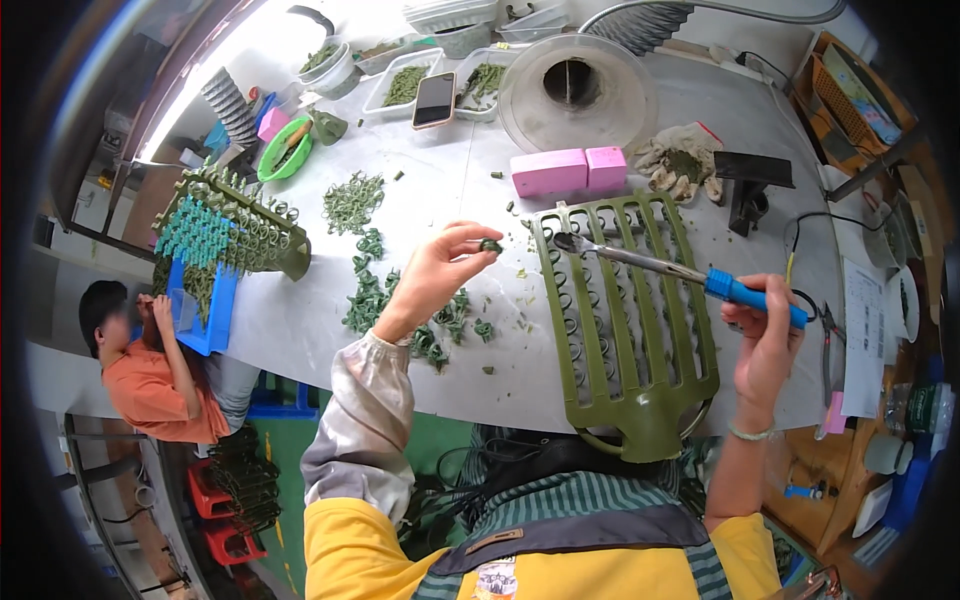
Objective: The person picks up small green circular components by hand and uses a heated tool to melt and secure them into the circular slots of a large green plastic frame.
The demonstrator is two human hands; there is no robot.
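My left hand [432,282] is raised over the middle of the table, its thumb and fingertips pinching a small dark green piece [489,245]. My right hand [763,345] grips the blue handle of a soldering iron [738,290]. Its metal shaft slants left across a large olive-green slotted frame [648,425], and the dark, flattened tip is over the frame's upper left part. Rows of ring-like shapes line the frame's bars. Below and left of my left hand lie loose dark green curled pieces [368,302], with lighter green scraps [352,203] beyond them.
Pink blocks [549,174], a stained glove [680,162] and a black stand [748,190] sit beyond the frame. A phone [435,101] leans by tubs of green bits. Pliers [828,345] lie at right. At left, a co-worker in orange [165,390] sits beside a ring-covered green rack [285,245].
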